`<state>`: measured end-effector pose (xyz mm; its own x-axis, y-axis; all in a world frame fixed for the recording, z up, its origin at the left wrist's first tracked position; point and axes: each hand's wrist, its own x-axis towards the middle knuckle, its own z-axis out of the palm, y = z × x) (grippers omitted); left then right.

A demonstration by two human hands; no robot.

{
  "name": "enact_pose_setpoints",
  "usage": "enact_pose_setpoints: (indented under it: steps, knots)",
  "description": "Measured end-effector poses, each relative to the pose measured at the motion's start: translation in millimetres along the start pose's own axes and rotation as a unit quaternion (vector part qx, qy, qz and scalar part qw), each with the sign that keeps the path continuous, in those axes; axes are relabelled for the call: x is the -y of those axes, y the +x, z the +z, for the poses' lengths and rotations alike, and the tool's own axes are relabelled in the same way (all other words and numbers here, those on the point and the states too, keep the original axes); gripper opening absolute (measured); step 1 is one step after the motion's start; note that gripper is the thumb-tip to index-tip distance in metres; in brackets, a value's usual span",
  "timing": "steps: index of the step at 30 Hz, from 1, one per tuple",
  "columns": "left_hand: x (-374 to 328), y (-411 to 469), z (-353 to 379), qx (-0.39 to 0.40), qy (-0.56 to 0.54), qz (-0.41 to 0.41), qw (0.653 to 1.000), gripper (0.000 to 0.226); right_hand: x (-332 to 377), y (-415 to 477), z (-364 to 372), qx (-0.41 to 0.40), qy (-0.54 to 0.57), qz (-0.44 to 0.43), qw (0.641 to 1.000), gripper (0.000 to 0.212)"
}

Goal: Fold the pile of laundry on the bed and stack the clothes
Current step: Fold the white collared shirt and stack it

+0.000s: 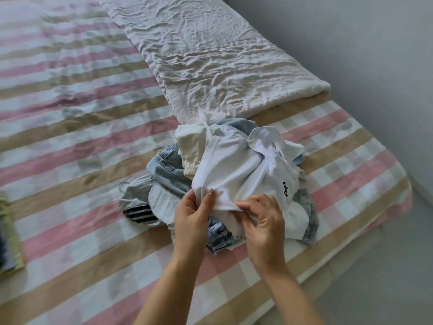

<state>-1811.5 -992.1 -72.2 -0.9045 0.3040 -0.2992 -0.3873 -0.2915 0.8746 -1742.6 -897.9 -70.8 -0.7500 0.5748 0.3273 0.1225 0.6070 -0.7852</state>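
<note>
A pile of laundry [164, 174] lies on the striped bed [70, 141], near its right side. On top sits a white polo shirt [236, 167] with a small black logo. My left hand [192, 219] pinches the shirt's near edge between thumb and fingers. Just to the right, my right hand [262, 221] pinches the same edge. Under the shirt lie light blue denim pieces [164, 170], a cream garment [194, 146] and a dark striped piece [140, 214].
A crumpled white quilt [210, 55] is folded along the far right of the bed. A stack of folded clothes [9, 238], green on top, shows at the left edge. The bed's right edge meets a pale floor and wall [375, 66].
</note>
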Motion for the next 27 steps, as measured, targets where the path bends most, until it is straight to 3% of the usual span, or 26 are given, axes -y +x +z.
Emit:
enact_pose_setpoints:
  steps: [4, 9, 13, 17, 21, 27]
  knots:
    - [-40.4, -49.8, -60.8, -0.055, -0.009, 0.061, 0.997, 0.014, 67.5, -39.6, 25.0, 0.065, 0.107, -0.017, 0.992, 0.012]
    - [-73.1, -110.4, -142.5, -0.144, 0.022, 0.103, 0.984, 0.011, 131.6, -100.9, 63.7, 0.148, 0.206, 0.024, 0.967, 0.009]
    - [-84.8, -150.4, -201.4, -0.204, 0.078, 0.139, 0.966, 0.004, 164.3, -153.1, 96.6, 0.197, 0.261, 0.057, 0.943, 0.021]
    - [-63.8, -165.5, -259.2, -0.249, 0.115, 0.089, 0.957, 0.004, 169.3, -196.8, 136.4, 0.250, 0.242, 0.083, 0.934, 0.022]
    - [-19.5, -152.0, -308.3, -0.276, 0.128, -0.017, 0.953, 0.010, 143.0, -226.1, 182.5, 0.309, 0.164, 0.141, 0.926, 0.017]
    - [22.2, -125.8, -332.4, -0.230, 0.182, -0.122, 0.948, 0.020, 99.5, -229.9, 206.4, 0.415, 0.078, 0.216, 0.880, 0.026]
